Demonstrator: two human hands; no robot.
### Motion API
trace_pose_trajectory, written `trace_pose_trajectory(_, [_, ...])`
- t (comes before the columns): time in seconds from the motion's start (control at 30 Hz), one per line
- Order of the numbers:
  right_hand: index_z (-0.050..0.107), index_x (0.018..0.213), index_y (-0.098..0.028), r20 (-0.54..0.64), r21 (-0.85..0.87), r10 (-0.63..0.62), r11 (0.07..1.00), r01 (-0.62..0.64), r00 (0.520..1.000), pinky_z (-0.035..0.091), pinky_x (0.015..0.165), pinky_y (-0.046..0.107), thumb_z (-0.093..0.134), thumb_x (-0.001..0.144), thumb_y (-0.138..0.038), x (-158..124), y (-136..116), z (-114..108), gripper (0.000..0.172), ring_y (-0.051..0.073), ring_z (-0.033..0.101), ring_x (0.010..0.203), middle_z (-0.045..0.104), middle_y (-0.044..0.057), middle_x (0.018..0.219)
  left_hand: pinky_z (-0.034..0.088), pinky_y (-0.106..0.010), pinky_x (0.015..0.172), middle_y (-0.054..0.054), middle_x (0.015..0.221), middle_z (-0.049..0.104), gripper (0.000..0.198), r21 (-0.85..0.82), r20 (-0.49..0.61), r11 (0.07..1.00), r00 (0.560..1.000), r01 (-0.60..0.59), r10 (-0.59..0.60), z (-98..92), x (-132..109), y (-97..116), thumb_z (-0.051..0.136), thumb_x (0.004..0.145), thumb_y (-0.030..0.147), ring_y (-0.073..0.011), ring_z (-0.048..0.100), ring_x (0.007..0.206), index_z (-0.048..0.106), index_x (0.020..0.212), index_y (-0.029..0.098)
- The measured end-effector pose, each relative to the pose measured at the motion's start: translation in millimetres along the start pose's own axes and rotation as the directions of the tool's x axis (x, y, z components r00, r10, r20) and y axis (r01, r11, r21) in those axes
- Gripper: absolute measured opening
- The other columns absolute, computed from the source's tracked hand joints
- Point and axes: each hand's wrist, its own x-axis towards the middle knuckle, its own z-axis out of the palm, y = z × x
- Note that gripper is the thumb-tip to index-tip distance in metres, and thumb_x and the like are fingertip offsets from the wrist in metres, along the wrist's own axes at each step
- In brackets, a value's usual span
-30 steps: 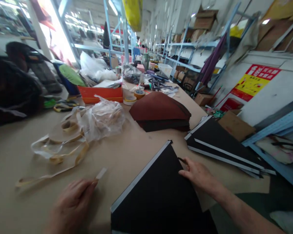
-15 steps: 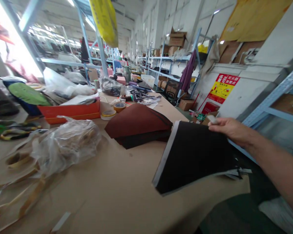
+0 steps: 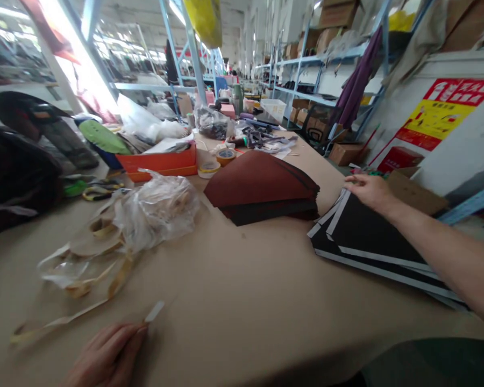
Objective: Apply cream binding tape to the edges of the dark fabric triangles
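My right hand (image 3: pixel 371 192) has its fingers closed at the upper corner of a black panel (image 3: pixel 375 228) with pale edge strips. That panel lies on a stack of similar black panels at the table's right side. Low on the left, my left hand (image 3: pixel 111 349) pinches a small flat strip (image 3: pixel 155 312) with a pale, blade-like end, close to the tabletop; its other end is hidden in the fingers. Between and beyond the hands rests a pile of reddish-brown panels (image 3: pixel 262 180), with dark ones showing under its near edge.
A clear plastic bag (image 3: pixel 157 209) with tan strips (image 3: pixel 119 277) trailing from it lies left on the table (image 3: pixel 234 301). Behind are an orange box (image 3: pixel 161 165), tape rolls (image 3: pixel 225 156) and scissors (image 3: pixel 100 189). Shelves and cartons (image 3: pixel 344 153) line the right.
The black panel has gone from raised and tilted to lying on the stack at the right. My left hand has come into view and taken hold of the small strip. The view has shifted.
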Motion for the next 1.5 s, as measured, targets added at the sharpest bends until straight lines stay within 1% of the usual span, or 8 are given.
trace_pose_trajectory(0.1, [0.065, 0.116, -0.016, 0.132, 0.060, -0.281, 0.960, 0.275, 0.951, 0.040, 0.074, 0.028, 0.050, 0.087, -0.045, 2, -79, 38, 0.044, 0.017, 0.061, 0.088, 0.066, 0.006, 0.096, 0.055, -0.028, 0.069, -0.001, 0.077, 0.070, 0.021, 0.032, -0.008, 0.999, 1.000, -0.012, 0.013, -5.9, 0, 14, 0.054, 0.082, 0.040, -0.0187, 0.067, 0.073, 0.069, 0.077, 0.026])
trace_pose_trajectory(0.17, [0.061, 0.121, -0.020, 0.183, -0.046, -0.536, 0.833, 0.551, 0.824, 0.042, 0.077, 0.028, 0.059, 0.084, -0.039, 2, -128, 56, 0.041, 0.019, 0.060, 0.092, 0.062, 0.007, 0.106, 0.053, -0.026, 0.070, -0.003, 0.077, 0.069, 0.028, 0.049, -0.050, 0.998, 0.998, -0.040, 0.042, -6.8, -1, 22, 0.051, 0.085, 0.044, -0.0176, 0.065, 0.072, 0.068, 0.076, 0.023])
trace_pose_trajectory(0.23, [0.058, 0.122, -0.021, 0.253, -0.207, -0.596, 0.736, 0.645, 0.762, 0.044, 0.070, 0.028, 0.064, 0.081, -0.038, 3, -164, 69, 0.045, 0.021, 0.062, 0.088, 0.059, 0.009, 0.110, 0.052, -0.025, 0.069, -0.003, 0.076, 0.068, 0.031, 0.060, -0.089, 0.996, 0.994, -0.060, 0.065, -6.9, -2, 27, 0.049, 0.087, 0.044, -0.0167, 0.064, 0.071, 0.066, 0.076, 0.022])
trace_pose_trajectory(0.33, [0.054, 0.123, -0.018, 0.336, -0.362, -0.557, 0.668, 0.649, 0.760, 0.043, 0.062, 0.029, 0.067, 0.077, -0.032, 8, -189, 81, 0.049, 0.024, 0.063, 0.086, 0.055, 0.013, 0.113, 0.050, -0.025, 0.069, -0.003, 0.076, 0.067, 0.029, 0.057, -0.141, 0.996, 0.987, -0.075, 0.082, -7.6, -2, 32, 0.048, 0.089, 0.042, -0.0164, 0.063, 0.071, 0.065, 0.077, 0.021])
trace_pose_trajectory(0.57, [0.057, 0.118, -0.017, 0.442, -0.365, -0.610, 0.548, 0.753, 0.658, 0.042, 0.066, 0.028, 0.057, 0.083, -0.027, 29, -180, 78, 0.037, 0.024, 0.062, 0.089, 0.057, 0.013, 0.113, 0.047, -0.026, 0.069, -0.001, 0.074, 0.062, 0.023, -0.041, -0.128, 0.998, 0.991, -0.046, 0.041, -7.3, -1, 38, 0.050, 0.088, 0.035, -0.0155, 0.060, 0.071, 0.063, 0.076, 0.021])
trace_pose_trajectory(0.73, [0.066, 0.109, -0.021, 0.458, -0.147, -0.646, 0.622, 0.769, 0.610, 0.042, 0.080, 0.028, 0.048, 0.089, -0.029, 50, -172, 70, 0.028, 0.021, 0.060, 0.098, 0.063, 0.006, 0.108, 0.045, -0.026, 0.072, -0.001, 0.076, 0.061, 0.021, -0.056, -0.107, 0.998, 0.994, -0.015, 0.009, -2.8, -5, 33, 0.051, 0.088, 0.035, -0.0160, 0.058, 0.075, 0.063, 0.077, 0.021])
trace_pose_trajectory(1.2, [0.067, 0.077, -0.019, 0.475, 0.083, -0.588, 0.771, 0.632, 0.655, 0.039, 0.070, 0.024, 0.065, 0.073, -0.032, 55, -163, 84, 0.014, 0.014, 0.055, 0.077, 0.063, 0.001, 0.084, 0.044, -0.028, 0.068, -0.002, 0.071, 0.059, 0.026, -0.053, -0.098, 0.998, 0.995, 0.022, -0.027, -4.2, -3, 40, 0.048, 0.089, 0.033, -0.0169, 0.056, 0.071, 0.061, 0.071, 0.020])
trace_pose_trajectory(1.5, [0.062, 0.071, -0.017, 0.573, 0.200, -0.445, 0.891, 0.409, 0.689, 0.036, 0.056, 0.022, 0.065, 0.069, -0.036, 58, -167, 77, 0.019, 0.010, 0.047, 0.057, 0.055, -0.003, 0.058, 0.044, -0.027, 0.069, -0.001, 0.072, 0.060, 0.022, -0.077, -0.124, 0.997, 0.992, -0.003, -0.006, -4.9, -2, 41, 0.050, 0.088, 0.032, -0.0159, 0.057, 0.071, 0.062, 0.074, 0.020])
